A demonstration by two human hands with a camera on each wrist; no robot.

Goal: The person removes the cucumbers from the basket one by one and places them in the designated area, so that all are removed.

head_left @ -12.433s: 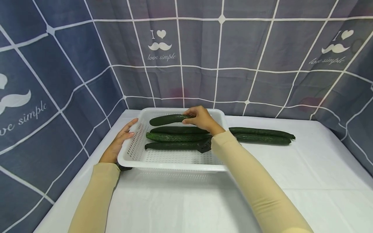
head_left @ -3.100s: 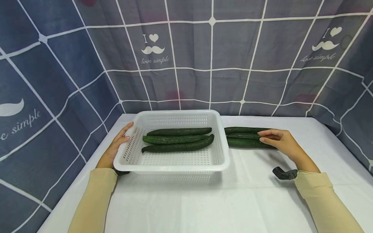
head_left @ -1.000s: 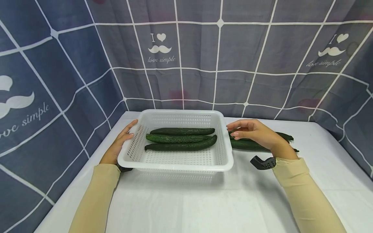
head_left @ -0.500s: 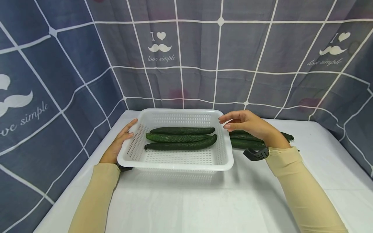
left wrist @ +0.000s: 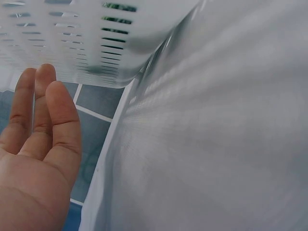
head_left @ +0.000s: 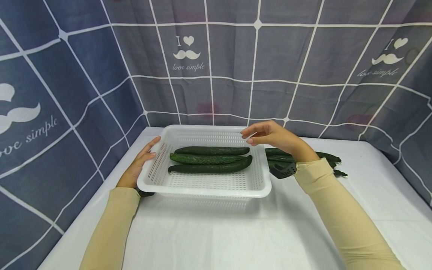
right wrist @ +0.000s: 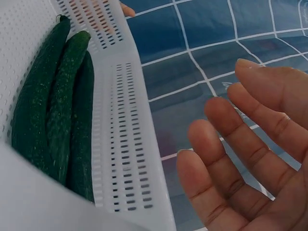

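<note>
A white perforated plastic basket point(head_left: 202, 193) stands on the table with three dark green cucumbers lying side by side in it, among them the bumpy middle cucumber point(head_left: 207, 159). My left hand point(head_left: 136, 168) lies along the basket's left side, its fingers straight at the wall. Above the basket's back right rim hovers my right hand point(head_left: 275, 138), fingers loosely bent and nothing in them; the right wrist view shows the palm bare, beside the basket. Several more cucumbers point(head_left: 327, 156) lie on the table right of the basket, partly hidden under my right hand and wrist.
A white cloth covers the table point(head_left: 216, 232). Behind and at the left hangs a blue-grey checked curtain point(head_left: 229, 56) with white lines and printed lettering, close behind the basket's back rim. A black wrist camera mount point(head_left: 283, 170) sits at my right cuff.
Earlier my right hand held a cucumber over the basket, then was at the cucumbers on the right, where one more lay. It has since moved left to the basket rim, holding nothing. Left hand stays.
</note>
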